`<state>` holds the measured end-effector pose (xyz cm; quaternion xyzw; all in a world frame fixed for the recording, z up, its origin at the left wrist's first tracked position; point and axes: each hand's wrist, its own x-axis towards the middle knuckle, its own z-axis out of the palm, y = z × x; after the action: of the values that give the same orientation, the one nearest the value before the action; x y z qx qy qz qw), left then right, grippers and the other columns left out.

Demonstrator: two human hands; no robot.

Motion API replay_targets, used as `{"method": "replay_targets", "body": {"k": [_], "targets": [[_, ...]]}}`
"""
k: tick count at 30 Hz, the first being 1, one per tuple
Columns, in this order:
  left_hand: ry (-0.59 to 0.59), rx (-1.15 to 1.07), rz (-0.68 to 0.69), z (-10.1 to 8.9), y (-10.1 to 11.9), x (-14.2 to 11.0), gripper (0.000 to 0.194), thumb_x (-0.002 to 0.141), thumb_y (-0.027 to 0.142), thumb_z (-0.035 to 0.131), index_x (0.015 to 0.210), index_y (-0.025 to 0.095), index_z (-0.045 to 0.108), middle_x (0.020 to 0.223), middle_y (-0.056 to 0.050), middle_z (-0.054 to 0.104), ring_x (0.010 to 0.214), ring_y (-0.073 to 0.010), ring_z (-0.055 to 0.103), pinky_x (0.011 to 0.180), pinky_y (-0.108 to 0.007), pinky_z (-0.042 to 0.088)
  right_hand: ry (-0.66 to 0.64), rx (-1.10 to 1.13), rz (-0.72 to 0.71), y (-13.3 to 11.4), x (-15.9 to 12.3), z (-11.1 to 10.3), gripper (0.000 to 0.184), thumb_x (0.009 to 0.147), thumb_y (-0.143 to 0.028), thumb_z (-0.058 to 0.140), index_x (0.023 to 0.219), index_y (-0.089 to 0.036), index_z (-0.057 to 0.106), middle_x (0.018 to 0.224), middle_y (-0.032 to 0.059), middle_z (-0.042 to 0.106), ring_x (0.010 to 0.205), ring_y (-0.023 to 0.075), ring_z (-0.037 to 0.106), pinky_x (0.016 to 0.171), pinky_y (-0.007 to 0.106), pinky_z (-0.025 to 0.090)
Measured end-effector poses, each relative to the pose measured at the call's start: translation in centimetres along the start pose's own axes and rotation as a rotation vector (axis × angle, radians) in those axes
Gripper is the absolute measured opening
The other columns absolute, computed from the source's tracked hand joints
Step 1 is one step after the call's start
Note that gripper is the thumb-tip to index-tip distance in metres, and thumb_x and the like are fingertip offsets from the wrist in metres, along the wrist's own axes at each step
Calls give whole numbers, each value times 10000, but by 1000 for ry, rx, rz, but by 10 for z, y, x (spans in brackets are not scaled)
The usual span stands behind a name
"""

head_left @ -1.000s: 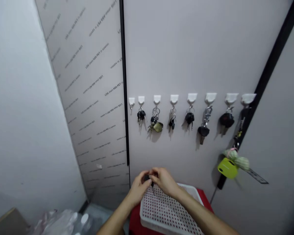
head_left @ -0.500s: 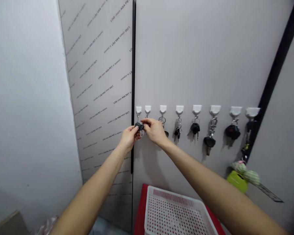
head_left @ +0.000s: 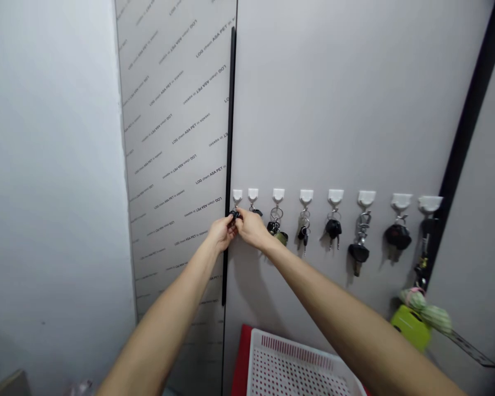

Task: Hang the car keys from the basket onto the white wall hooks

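Note:
Just below the leftmost white hook (head_left: 237, 196), my two hands meet at a set of black-headed keys (head_left: 234, 215). My left hand (head_left: 223, 233) pinches the keys from the left. Fingers closed, my right hand (head_left: 249, 226) grips them from the right and hides most of them. Behind its fingers, another black key (head_left: 256, 211) hangs from the second hook (head_left: 253, 194). To the right, a bunch with a large ring (head_left: 276, 214) hangs from the third hook (head_left: 278, 194).
More key bunches hang in a row rightwards, among them a black-headed key (head_left: 358, 254) and one with a yellow-green tag (head_left: 411, 328). A white perforated basket (head_left: 297, 360) sits below on something red (head_left: 241, 363). A black vertical strip (head_left: 230, 137) runs beside the leftmost hook.
The view has tilted up, so hooks and basket sit lower in the picture. My hands have drawn closer together around the keys, and the third hook's bunch is more exposed.

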<state>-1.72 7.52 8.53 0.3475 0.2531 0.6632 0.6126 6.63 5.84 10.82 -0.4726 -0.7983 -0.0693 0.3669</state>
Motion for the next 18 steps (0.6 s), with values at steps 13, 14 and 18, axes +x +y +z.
{"method": "replay_targets", "body": {"k": [13, 14, 18], "targets": [[-117, 526, 116, -43, -70, -58, 420, 569, 121, 519, 971, 127, 399, 388, 111, 356, 332, -9, 287, 365, -136, 215, -5, 365, 43, 57, -109, 5, 487, 638, -114, 400, 1117, -161, 325, 484, -63, 402, 438, 62, 374, 478, 192, 336], [-163, 525, 186, -34, -68, -65, 511, 576, 114, 512, 1054, 148, 334, 412, 109, 369, 353, -12, 298, 378, -136, 228, 24, 429, 58, 59, -113, -2, 534, 638, -106, 399, 1152, -171, 268, 477, -71, 379, 424, 58, 357, 459, 186, 328], [-376, 459, 488, 21, -43, -92, 733, 608, 115, 503, 1187, 262, 77, 484, 99, 396, 429, -26, 348, 449, -149, 303, 238, 686, -16, 45, -113, -45, 680, 662, -111, 397, 1210, -240, 15, 518, -71, 368, 432, 60, 350, 429, 185, 326]]}}
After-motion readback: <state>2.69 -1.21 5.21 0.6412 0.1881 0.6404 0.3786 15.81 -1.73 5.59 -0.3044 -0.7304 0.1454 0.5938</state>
